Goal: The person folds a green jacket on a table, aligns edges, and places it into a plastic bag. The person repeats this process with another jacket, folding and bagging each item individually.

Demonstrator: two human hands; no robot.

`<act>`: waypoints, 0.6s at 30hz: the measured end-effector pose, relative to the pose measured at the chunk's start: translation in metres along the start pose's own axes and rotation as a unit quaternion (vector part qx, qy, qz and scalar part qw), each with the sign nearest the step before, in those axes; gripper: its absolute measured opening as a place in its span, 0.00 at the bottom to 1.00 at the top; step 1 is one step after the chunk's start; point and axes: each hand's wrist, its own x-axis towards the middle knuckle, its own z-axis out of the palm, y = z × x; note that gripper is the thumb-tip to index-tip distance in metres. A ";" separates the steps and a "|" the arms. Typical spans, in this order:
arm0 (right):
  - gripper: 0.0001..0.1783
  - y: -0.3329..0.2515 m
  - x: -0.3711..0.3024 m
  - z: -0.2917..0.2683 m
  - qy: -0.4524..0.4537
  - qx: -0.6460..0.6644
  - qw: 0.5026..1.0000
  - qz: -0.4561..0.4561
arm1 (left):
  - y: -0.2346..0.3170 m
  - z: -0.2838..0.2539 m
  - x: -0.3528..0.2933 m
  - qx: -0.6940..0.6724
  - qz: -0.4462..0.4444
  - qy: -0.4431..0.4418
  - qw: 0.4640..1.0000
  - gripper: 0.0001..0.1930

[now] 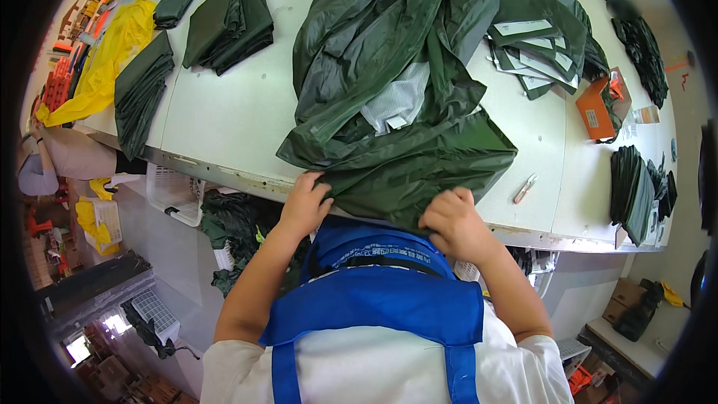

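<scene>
A large dark green rain garment [411,172], made of thin shiny fabric, lies spread and crumpled across the white table [224,105] in front of me. White mesh lining [396,101] and a small white label show in its middle. At the table's near edge, my left hand [305,203] is closed on the left part of the garment's near edge. My right hand [453,221] pinches the same near edge further right, its fingers curled in. Between the two hands the fabric hangs slightly over the table's edge toward my blue apron.
Folded dark green garments [228,26] sit at the far left, beside yellow fabric [112,67]. Packets with white labels [535,56] lie at the right, near an orange box [596,110]. A small cutter-like tool [526,188] rests right of the garment. A white crate [174,193] stands below left.
</scene>
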 end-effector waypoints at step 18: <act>0.60 0.034 -0.024 0.114 -0.054 -0.139 0.964 0.220 | -0.050 -0.018 0.062 0.223 0.061 -0.206 0.951 0.07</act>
